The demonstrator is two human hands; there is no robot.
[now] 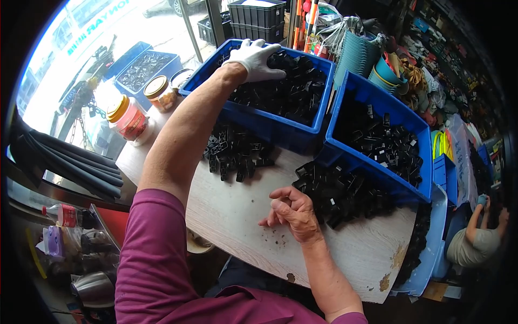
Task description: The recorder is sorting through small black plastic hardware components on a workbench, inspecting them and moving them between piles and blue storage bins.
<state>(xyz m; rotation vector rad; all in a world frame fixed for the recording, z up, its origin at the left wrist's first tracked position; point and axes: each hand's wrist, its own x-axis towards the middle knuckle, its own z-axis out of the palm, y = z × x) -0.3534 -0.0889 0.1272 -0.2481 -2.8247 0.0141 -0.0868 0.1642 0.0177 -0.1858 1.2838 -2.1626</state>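
My left hand (pixel 256 60), in a white glove, reaches over the large blue bin (pixel 270 123) at the back of the table. Its fingers are spread near the far rim, with the thumb over small black plastic parts (pixel 291 86) that fill the bin. Nothing shows in its grip. My bare right hand (pixel 295 215) hovers above the table's middle, fingers loosely bent and apart, with nothing visible in them. Just right of it lies a heap of black plastic parts (pixel 345 193). A smaller pile of black parts (pixel 234 154) sits below my left forearm.
A second blue bin (pixel 377 167) holds more black parts at the right. Two lidded jars (pixel 129 119) stand at the table's (pixel 232 216) left edge. A light blue tray (pixel 434 243) borders the right side. Another person (pixel 475 240) sits at far right.
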